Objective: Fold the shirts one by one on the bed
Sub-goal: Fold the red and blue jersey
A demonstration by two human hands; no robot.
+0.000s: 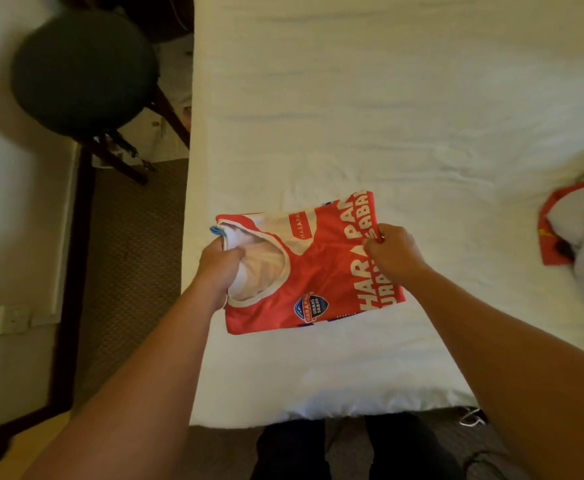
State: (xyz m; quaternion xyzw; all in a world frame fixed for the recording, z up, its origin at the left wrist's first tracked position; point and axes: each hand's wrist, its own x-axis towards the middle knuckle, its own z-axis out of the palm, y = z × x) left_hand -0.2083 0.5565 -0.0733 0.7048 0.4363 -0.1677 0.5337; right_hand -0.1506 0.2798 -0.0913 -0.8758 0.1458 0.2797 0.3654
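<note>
Both hands are on the folded red shirt with white lettering and a white-trimmed collar, held near the front edge of the white-sheeted bed. The left hand grips the collar end, fingers curled into the neck opening. The right hand pinches the opposite edge, fingers pressed together on the fabric. Far right on the bed lies a crumpled heap of red and white clothes. Left of the bed stands a round dark-cushioned stool with wooden legs on brown carpet.
</note>
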